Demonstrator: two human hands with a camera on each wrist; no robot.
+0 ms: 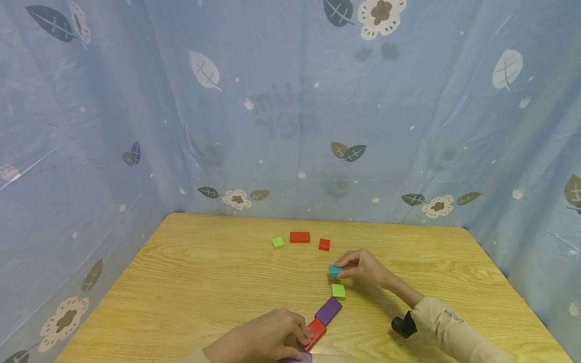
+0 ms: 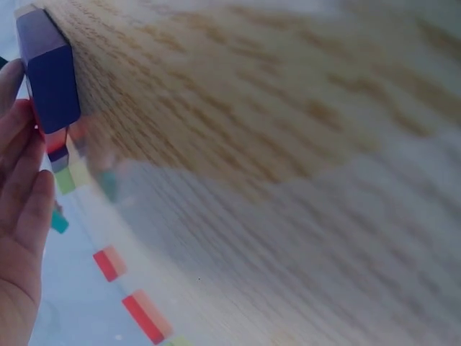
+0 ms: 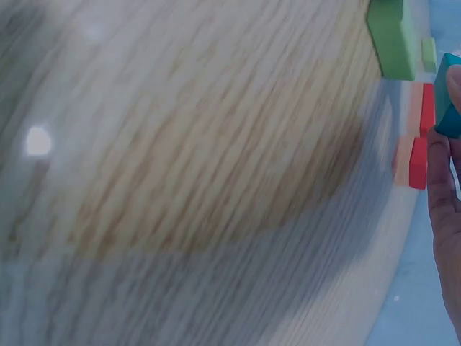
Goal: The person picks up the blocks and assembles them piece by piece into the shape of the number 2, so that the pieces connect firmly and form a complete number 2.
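My right hand (image 1: pixel 364 268) pinches a small teal block (image 1: pixel 335 270) between thumb and fingers, just beyond a lime green block (image 1: pixel 338 291). From the green block, a curved row runs toward me: a purple block (image 1: pixel 329 310), a red block (image 1: pixel 315 333) and another purple block (image 1: pixel 303 357) at the near edge of the view. My left hand (image 1: pixel 277 335) rests its fingertips on that red block, its thumb beside the nearest purple block. In the left wrist view, this purple block (image 2: pixel 54 79) stands large beside the fingers. The right wrist view shows the teal block (image 3: pixel 448 101) at the fingertips.
Farther back on the wooden table (image 1: pixel 204 267) lie a small green block (image 1: pixel 278 243), a long red block (image 1: pixel 299 237) and a small red block (image 1: pixel 324 244). A black object (image 1: pixel 404 325) sits by my right sleeve. Blue patterned curtain (image 1: pixel 290 126) surrounds the table's back and sides.
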